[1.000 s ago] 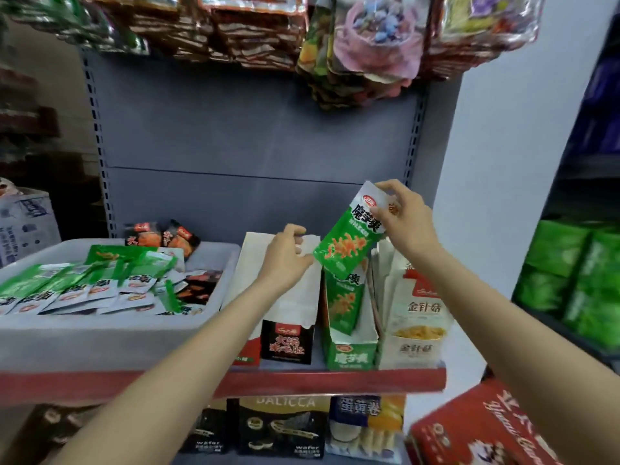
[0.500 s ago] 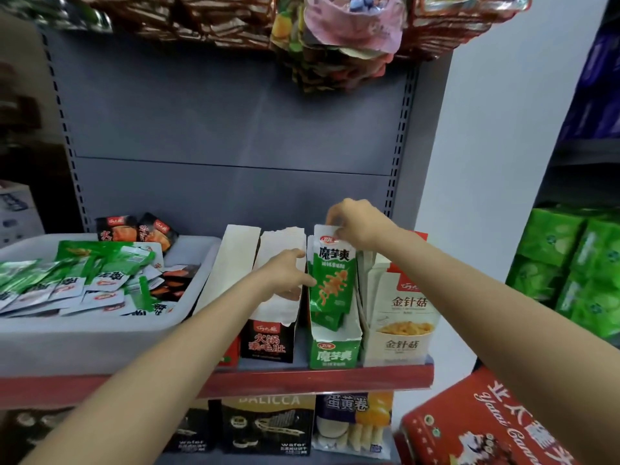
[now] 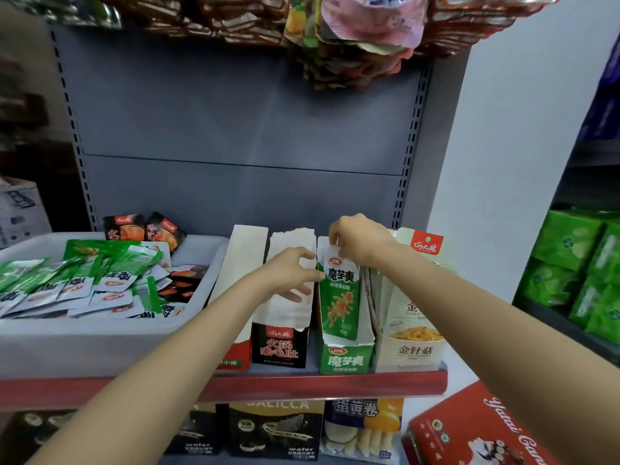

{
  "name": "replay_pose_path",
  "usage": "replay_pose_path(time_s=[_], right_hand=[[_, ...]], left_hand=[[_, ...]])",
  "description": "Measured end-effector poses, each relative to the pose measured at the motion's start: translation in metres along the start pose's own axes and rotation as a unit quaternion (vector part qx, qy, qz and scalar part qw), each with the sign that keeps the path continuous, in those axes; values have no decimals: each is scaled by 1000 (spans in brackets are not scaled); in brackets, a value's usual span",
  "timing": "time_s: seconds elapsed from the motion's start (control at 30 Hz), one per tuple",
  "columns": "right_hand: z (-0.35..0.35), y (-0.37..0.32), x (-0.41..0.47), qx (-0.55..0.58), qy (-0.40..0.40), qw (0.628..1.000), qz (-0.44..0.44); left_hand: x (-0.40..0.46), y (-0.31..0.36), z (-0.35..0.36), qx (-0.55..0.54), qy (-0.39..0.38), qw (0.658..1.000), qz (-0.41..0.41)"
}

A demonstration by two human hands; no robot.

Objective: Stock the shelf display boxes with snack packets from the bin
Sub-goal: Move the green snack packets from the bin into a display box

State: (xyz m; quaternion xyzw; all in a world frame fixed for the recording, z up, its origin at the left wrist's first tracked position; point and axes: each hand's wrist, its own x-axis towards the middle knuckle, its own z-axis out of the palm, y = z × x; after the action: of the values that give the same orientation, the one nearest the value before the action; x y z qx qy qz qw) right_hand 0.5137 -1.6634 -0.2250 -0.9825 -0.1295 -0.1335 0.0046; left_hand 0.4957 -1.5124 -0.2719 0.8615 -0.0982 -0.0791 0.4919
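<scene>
Pinching the top of a green packet, my right hand holds it upright inside the green box. Just left of that box, my left hand rests loose-fingered against the black box. Further left sits the bin.

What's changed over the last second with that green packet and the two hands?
The right hand has carried the green packet from above the shelf down into the green display box, where it now stands upright; its grip stays pinched on the packet's top. The left hand has shifted right along the black display box and touches the packet's left edge. The bin is unchanged.
</scene>
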Motion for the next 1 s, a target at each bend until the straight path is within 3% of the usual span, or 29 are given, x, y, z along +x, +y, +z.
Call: replay_pose_path(time_s=[0.17, 0.3, 0.47, 0.63, 0.73, 0.87, 1.0], right_hand=[[-3, -5, -6, 73, 44, 996, -22], [-1, -36, -11, 182, 84, 979, -44], [16, -98, -9, 288, 102, 949, -77], [33, -160, 6, 327, 60, 934, -129], [40, -193, 18, 289, 27, 944, -156], [47, -226, 33, 252, -40, 949, -184], [55, -250, 51, 229, -109, 947, -196]], left_hand=[[-20, -3, -17, -14, 106, 992, 74], [-40, -20, -39, 61, 228, 962, 139], [-72, -54, -88, 156, 321, 926, 125], [-94, -101, -154, 230, 299, 926, 13], [-105, -123, -184, 277, 259, 924, -52], [-109, -144, -210, 309, 196, 925, -104], [-104, -157, -225, 293, 186, 930, -125]])
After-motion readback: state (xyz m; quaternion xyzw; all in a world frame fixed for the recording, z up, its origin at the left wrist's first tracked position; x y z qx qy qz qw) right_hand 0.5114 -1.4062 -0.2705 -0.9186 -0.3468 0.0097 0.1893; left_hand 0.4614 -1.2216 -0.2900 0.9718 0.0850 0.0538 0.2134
